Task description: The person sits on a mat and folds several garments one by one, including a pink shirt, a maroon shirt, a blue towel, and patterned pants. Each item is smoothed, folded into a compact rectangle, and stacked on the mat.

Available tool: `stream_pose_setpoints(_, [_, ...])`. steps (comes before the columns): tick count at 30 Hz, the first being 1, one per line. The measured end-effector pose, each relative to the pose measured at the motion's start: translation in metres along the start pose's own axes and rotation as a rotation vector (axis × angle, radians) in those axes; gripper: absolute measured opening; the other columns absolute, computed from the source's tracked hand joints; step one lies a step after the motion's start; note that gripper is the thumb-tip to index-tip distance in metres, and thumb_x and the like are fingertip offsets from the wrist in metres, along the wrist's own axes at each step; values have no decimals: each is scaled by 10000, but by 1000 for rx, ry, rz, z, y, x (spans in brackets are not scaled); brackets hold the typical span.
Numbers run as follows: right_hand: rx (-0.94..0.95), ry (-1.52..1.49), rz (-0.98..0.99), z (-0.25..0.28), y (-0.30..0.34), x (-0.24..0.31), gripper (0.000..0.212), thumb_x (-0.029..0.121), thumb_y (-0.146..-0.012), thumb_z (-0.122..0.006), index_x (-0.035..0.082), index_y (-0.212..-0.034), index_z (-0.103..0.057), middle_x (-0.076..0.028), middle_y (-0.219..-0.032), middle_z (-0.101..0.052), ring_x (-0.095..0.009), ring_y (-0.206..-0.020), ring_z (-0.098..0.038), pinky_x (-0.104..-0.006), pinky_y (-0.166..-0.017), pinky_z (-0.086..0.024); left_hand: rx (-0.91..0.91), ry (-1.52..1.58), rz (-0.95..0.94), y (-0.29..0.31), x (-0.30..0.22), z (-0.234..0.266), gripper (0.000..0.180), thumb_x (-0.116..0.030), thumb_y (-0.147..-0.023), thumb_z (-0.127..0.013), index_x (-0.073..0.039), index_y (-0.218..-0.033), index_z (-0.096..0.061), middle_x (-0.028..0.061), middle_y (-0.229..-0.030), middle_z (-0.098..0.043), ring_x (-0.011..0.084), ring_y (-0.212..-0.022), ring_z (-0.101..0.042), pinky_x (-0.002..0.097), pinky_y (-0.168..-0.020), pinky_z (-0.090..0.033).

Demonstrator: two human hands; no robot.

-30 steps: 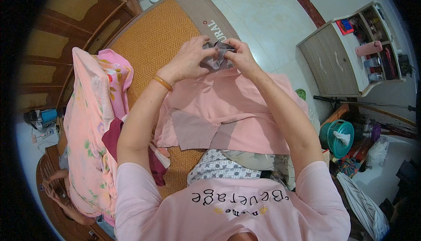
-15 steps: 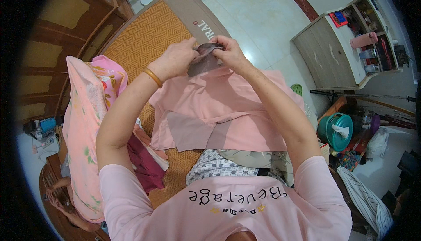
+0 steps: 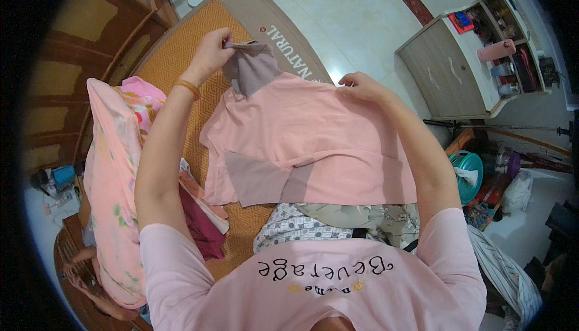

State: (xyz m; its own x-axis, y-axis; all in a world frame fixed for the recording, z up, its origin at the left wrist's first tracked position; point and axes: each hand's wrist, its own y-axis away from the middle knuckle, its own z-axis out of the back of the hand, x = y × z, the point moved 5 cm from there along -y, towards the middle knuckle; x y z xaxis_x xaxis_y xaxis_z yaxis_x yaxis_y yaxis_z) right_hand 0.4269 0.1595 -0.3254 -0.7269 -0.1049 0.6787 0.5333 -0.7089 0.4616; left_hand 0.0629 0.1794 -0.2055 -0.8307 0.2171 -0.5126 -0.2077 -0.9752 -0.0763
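Note:
A pink shirt (image 3: 338, 126) with grey panels lies spread in front of me. My left hand (image 3: 211, 56) pinches the end of its grey sleeve (image 3: 254, 69) at the far left and lifts it slightly. At the shirt's far right edge is my right hand (image 3: 365, 87), fingers apart and thumb side touching or just over the cloth. Nothing shows gripped in that hand. Beneath the near edge are a patterned grey-and-white cloth (image 3: 289, 228) and a greenish floral cloth (image 3: 368, 217).
The shirt lies on a bed with a woven tan mat (image 3: 175, 66). To the left are a folded pink floral blanket (image 3: 111, 192) and a maroon cloth (image 3: 202, 225). A grey cabinet (image 3: 431, 69) and a green bucket (image 3: 473, 189) stand at right. Bare limbs (image 3: 90, 283) show at lower left.
Both hands were together at the grey cloth. The left has carried the sleeve end left and away from me; the right has let go and moved right along the shirt's far edge.

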Motion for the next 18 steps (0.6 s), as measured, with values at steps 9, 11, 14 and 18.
stream_pose_setpoints(9, [-31, 55, -33, -8, 14, -45, 290, 196, -747, -622, -14, -947, -628, -151, -898, -654, -250, -821, -600, -349, -730, -463, 101, 295, 135, 0, 29, -31, 152, -29, -715, -596, -20, -684, -448, 9, -637, -428, 104, -627, -416, 280, -542, -359])
stream_pose_setpoints(11, [-36, 273, -61, 7, 23, -49, 254, 193, -731, -604, 10, -903, -644, -176, -926, -648, -304, -870, -606, -389, -748, -475, 93, 323, 159, 3, 29, -29, 164, -12, -715, -598, -37, -674, -441, -6, -645, -428, 96, -628, -417, 276, -538, -354])
stream_pose_setpoints(14, [-109, 417, -85, 33, 46, -41, 194, 201, -727, -603, 32, -814, -642, -168, -920, -644, -328, -880, -605, -417, -735, -476, 104, 430, 200, 9, 27, -22, 176, 15, -715, -590, -61, -664, -440, -27, -652, -426, 87, -635, -424, 273, -544, -358])
stream_pose_setpoints(18, [-362, 530, -18, 61, 92, -9, 151, 203, -775, -601, 59, -820, -588, -114, -856, -603, -317, -828, -595, -441, -728, -450, 81, 611, 283, 31, 15, -5, 264, 47, -714, -561, -109, -678, -351, 17, -868, -593, 74, -716, -473, 228, -557, -375])
